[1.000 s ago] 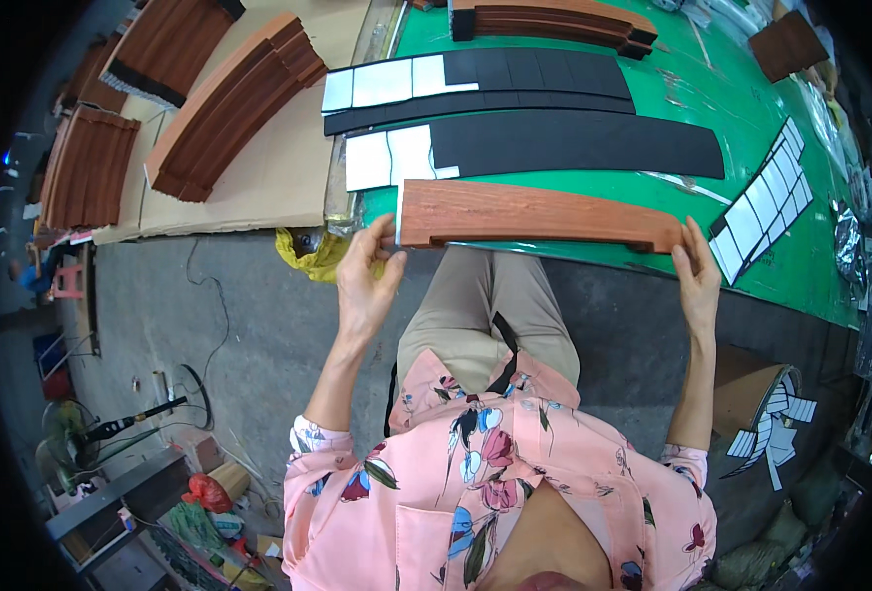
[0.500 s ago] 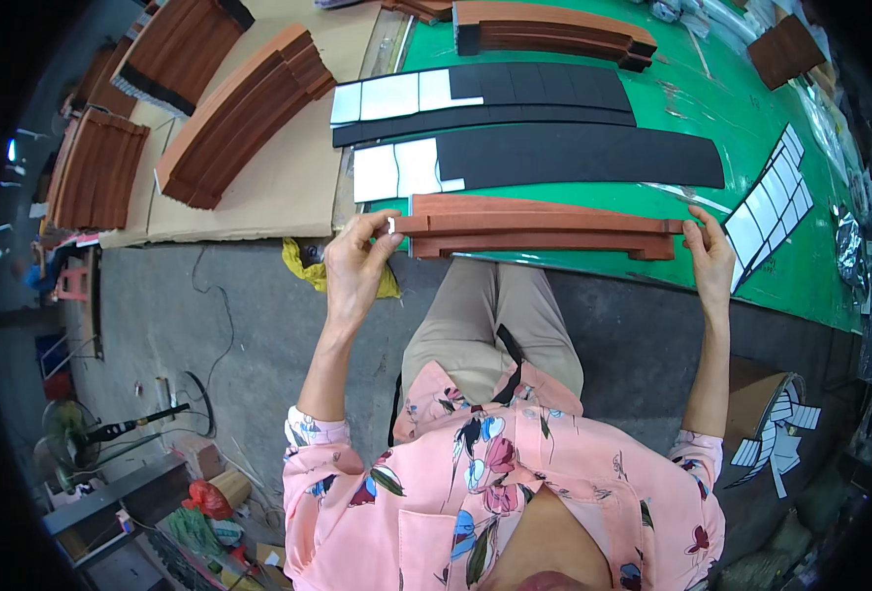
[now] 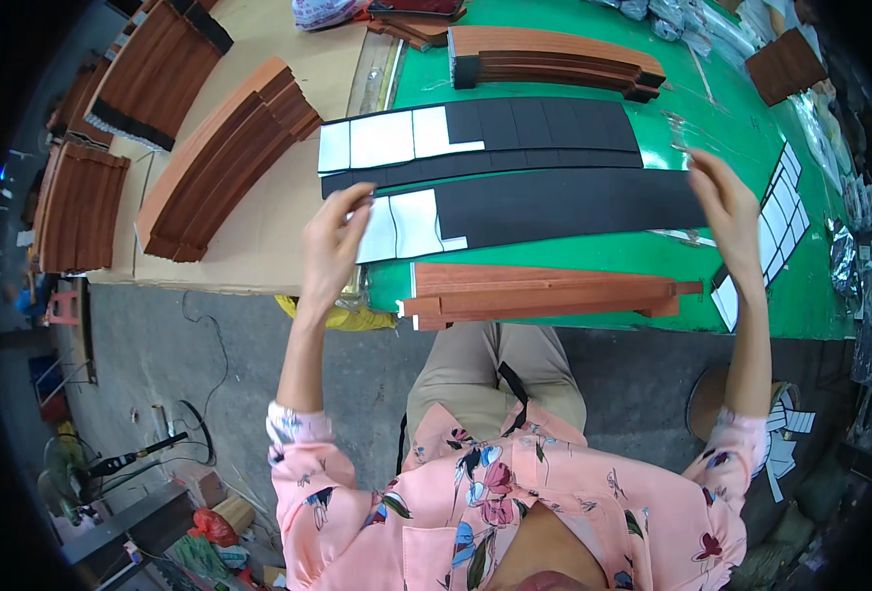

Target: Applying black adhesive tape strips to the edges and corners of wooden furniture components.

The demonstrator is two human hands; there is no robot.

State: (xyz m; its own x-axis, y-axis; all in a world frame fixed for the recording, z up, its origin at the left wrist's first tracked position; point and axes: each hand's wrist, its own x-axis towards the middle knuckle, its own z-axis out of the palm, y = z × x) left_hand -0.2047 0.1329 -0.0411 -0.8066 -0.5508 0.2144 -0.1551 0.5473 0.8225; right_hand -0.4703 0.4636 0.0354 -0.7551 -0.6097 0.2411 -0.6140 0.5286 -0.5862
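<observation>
Just in front of me lies a reddish-brown, wood-look curved moulding piece [image 3: 544, 292] along the near table edge, with a white bit at its left end. Neither hand touches it. Beyond it is a long black sheet [image 3: 564, 207] with white backing pieces on its left part. My left hand [image 3: 335, 241] is at that sheet's left end, fingers bent and thumb slightly apart. At its right end hovers my right hand [image 3: 731, 212], fingers loosely curved, nothing visible in them. Farther back lies a second black sheet [image 3: 554, 133], scored across and partly white.
Another brown moulding [image 3: 554, 64] stands at the back of the green table [image 3: 692, 118]. Several curved brown pieces [image 3: 229, 158] rest on the cardboard-covered table at left. A white-gridded strip [image 3: 775, 227] lies at right. Below stands a round bin [image 3: 711, 399] with white scraps.
Both hands have let go of the brown moulding's ends and moved away from me, up to the ends of the nearer black sheet. The moulding now lies on the table. The view has shifted.
</observation>
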